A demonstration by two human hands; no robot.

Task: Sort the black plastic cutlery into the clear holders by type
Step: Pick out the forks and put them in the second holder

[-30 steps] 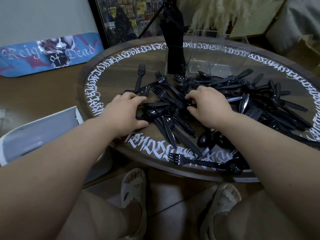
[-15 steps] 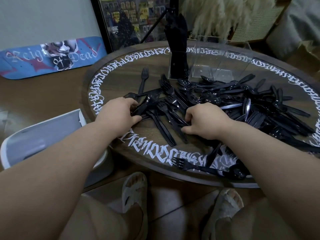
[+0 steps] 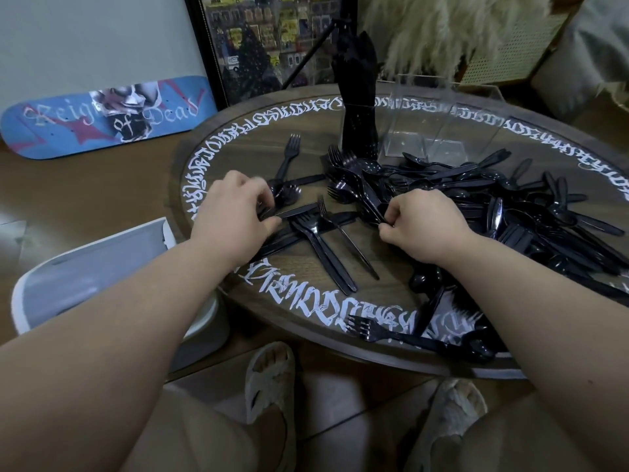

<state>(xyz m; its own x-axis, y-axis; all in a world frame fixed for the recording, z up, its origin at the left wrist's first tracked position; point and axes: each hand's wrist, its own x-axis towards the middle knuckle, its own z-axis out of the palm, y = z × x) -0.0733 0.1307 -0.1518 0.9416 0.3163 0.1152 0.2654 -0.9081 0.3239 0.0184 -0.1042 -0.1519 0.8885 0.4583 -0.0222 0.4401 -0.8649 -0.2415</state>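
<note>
- Black plastic cutlery [image 3: 442,185] lies in a loose heap over the middle and right of the round desk [image 3: 238,144], with strays near the front rim, e.g. a fork [image 3: 367,330].
- Clear holders [image 3: 442,124] stand at the far side, just behind the heap; the left compartment is packed dark with upright pieces, the others look bare.
- Left hand [image 3: 231,218]: fingers curled, pinching the end of a flat black piece [image 3: 296,211] (likely a knife, partly blurred).
- Right hand [image 3: 422,229]: fingers bent around handles at the heap's near edge, gripping what looks like a spoon [image 3: 371,202].
- Handling judgement: pieces are light, thin and glossy, so likely slippery; stiff but apt to flex or snap if levered.
- Tines and bowls interlock in the heap; best hold is mid-handle, lifted straight up (dragging would pull neighbours along).
- Several alike can be gathered by the handles.
</note>
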